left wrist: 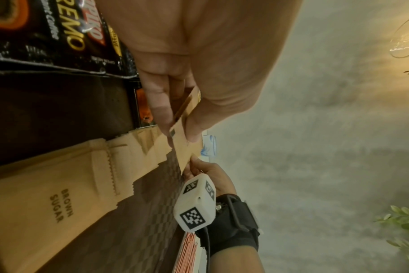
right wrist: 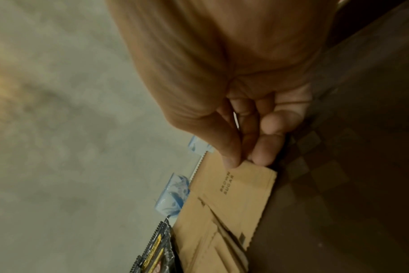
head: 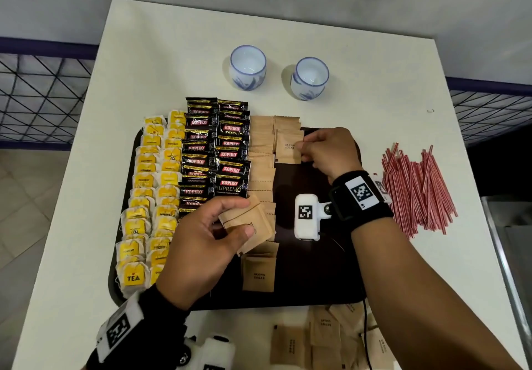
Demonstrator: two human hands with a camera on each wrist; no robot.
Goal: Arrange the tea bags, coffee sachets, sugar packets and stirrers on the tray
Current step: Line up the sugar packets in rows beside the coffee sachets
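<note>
On the dark tray [head: 316, 277] lie two columns of yellow tea bags [head: 149, 197], two columns of black coffee sachets [head: 216, 151] and a column of brown sugar packets [head: 260, 168]. My right hand [head: 301, 147] pinches one brown sugar packet [head: 288, 146] at the far end of a second sugar column; the right wrist view shows thumb and fingers [right wrist: 266, 147] on that packet's [right wrist: 240, 188] edge. My left hand [head: 245, 217] grips a small stack of sugar packets [head: 253, 225] above the tray's middle, thumb on top [left wrist: 194, 129]. Red-and-white stirrers [head: 417, 191] lie piled on the table to the right.
Two white-and-blue cups [head: 247, 67] [head: 309, 77] stand on the table [head: 172, 67] behind the tray. Loose sugar packets [head: 325, 338] lie on the table at the near edge. A dark railing with wire mesh [head: 37, 93] runs along the left side.
</note>
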